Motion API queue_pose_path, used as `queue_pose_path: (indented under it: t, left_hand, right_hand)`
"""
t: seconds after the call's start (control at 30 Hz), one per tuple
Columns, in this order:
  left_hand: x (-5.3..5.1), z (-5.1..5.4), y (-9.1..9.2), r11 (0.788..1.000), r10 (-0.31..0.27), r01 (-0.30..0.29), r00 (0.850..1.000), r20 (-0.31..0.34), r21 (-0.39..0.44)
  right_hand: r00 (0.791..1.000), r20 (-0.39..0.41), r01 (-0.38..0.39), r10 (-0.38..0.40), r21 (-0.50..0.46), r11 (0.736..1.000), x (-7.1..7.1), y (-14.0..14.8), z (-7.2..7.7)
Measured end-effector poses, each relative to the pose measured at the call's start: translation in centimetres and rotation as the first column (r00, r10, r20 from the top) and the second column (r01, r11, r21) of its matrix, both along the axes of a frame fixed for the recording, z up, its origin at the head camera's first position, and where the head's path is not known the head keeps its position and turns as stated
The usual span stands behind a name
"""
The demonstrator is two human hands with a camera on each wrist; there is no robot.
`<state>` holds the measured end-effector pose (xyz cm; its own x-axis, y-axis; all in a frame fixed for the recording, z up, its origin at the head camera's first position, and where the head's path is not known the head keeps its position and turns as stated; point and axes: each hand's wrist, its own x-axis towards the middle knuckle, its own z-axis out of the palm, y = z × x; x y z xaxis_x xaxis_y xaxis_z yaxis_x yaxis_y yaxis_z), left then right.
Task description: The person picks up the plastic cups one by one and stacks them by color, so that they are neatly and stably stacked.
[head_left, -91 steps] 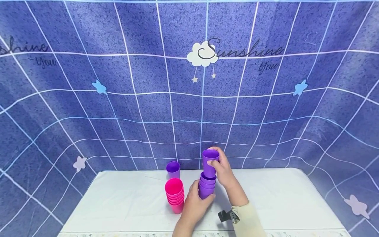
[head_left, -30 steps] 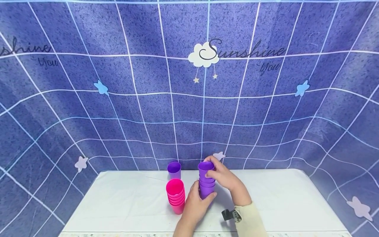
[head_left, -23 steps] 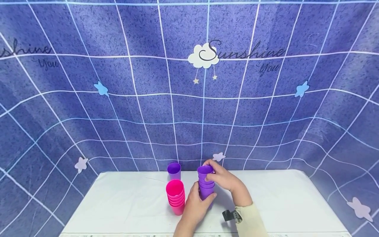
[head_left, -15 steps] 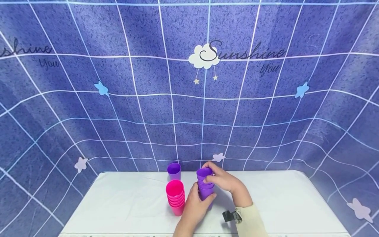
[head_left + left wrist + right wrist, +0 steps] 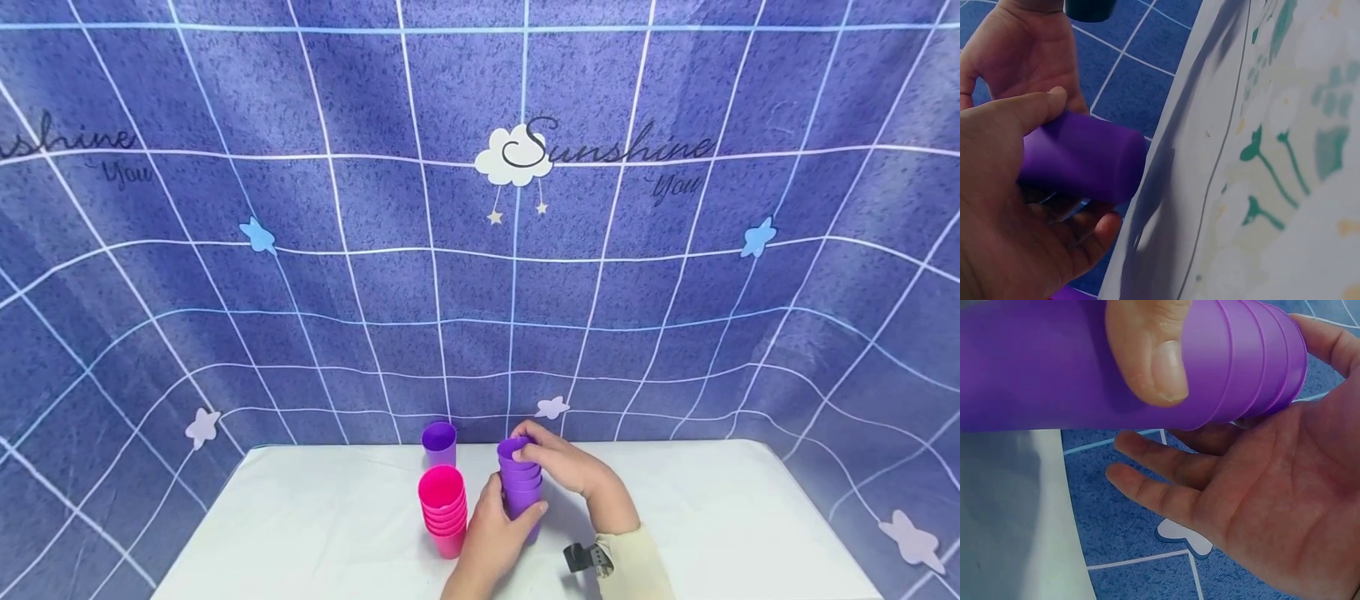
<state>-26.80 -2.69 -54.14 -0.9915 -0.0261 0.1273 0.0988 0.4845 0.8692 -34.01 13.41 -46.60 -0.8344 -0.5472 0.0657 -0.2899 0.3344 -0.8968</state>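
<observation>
A stack of several nested purple cups (image 5: 520, 500) stands upright near the middle of the table in the head view. My left hand (image 5: 489, 537) grips its lower part, thumb on the near right side, fingers round the left. At the top, my right hand (image 5: 567, 468) pinches the uppermost cup, with the thumb at its rim and fingers behind. Closely spaced rims of the stack (image 5: 1260, 362) show in the right wrist view, along with the left thumb (image 5: 1154, 362). The left wrist view shows the smooth bottom part of the stack (image 5: 1097, 159).
Left of my left hand rises a stack of several pink cups (image 5: 448, 542). Behind it stands a single purple cup (image 5: 440, 446). A white cloth (image 5: 322, 517) covers the table, and a blue grid-patterned curtain (image 5: 375, 208) hangs behind. A black device (image 5: 585, 557) is on my right wrist.
Three seconds ago my right hand held one purple cup above the stack. That cup has come down and now sits nested in it. My left hand keeps its grip.
</observation>
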Motion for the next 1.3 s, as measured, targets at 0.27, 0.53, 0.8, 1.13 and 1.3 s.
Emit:
queue_pose_path:
  t: [0.27, 0.53, 0.8, 1.13, 1.3]
  left_hand:
    - [0.2, -0.5, 0.1, 1.000, -0.005, 0.004, 1.000, -0.021, -0.020]
    - [0.0, -0.5, 0.1, 1.000, -0.003, 0.004, 0.999, -0.032, 0.007]
    - [0.1, -0.6, 0.5, 1.000, 0.023, -0.023, 0.999, -0.044, 0.007]
    - [0.2, -0.5, 0.9, 0.999, 0.031, -0.031, 0.998, -0.052, -0.011]
    - [0.3, -0.5, 1.1, 1.000, 0.021, -0.022, 0.999, -0.048, -0.022]
  right_hand:
    - [0.998, -0.050, -0.041, 0.041, -0.013, 0.999, 0.0, 0.3, -0.1]
    - [0.992, -0.074, -0.106, 0.104, -0.026, 0.994, -0.2, 0.3, -0.1]
    - [0.986, -0.042, -0.165, 0.163, -0.051, 0.985, -0.1, 0.5, -0.1]
    - [0.974, 0.026, -0.224, 0.225, -0.037, 0.974, 0.0, 1.4, 0.0]
    - [0.961, 0.095, -0.254, 0.261, -0.082, 0.964, -0.1, 2.5, 0.0]
